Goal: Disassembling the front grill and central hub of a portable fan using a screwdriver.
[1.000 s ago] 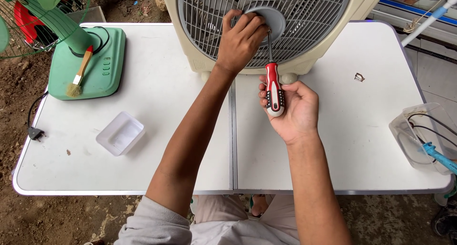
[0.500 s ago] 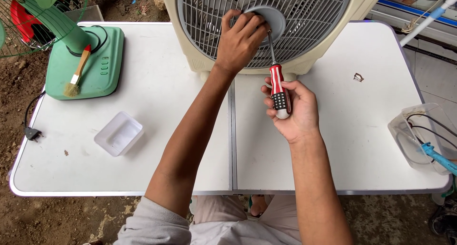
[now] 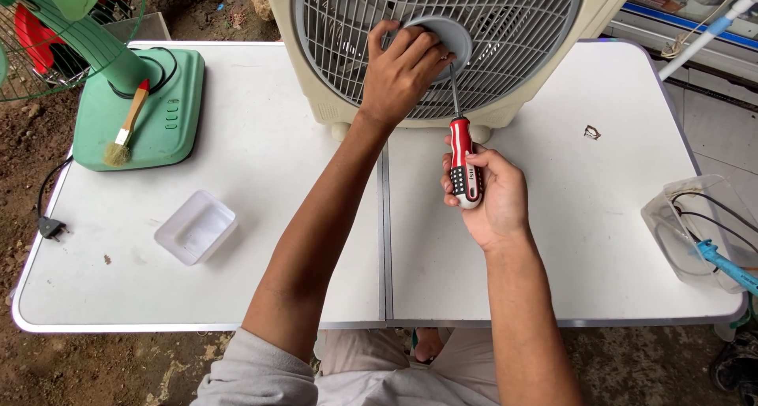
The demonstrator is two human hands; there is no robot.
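A beige box fan with a grey wire grille stands at the far side of a white folding table. My left hand grips the round grey hub cap at the grille's centre. My right hand holds a screwdriver with a red, white and black handle. Its metal shaft points up at the lower edge of the hub cap, just beside my left fingers.
A green fan base with a small paintbrush lying on it sits at the table's left. A shallow white tray lies front left. A small metal clip rests at right. A clear container with wires stands at the right edge.
My right hand has shifted slightly up and right with the screwdriver. The left hand stays on the hub cap.
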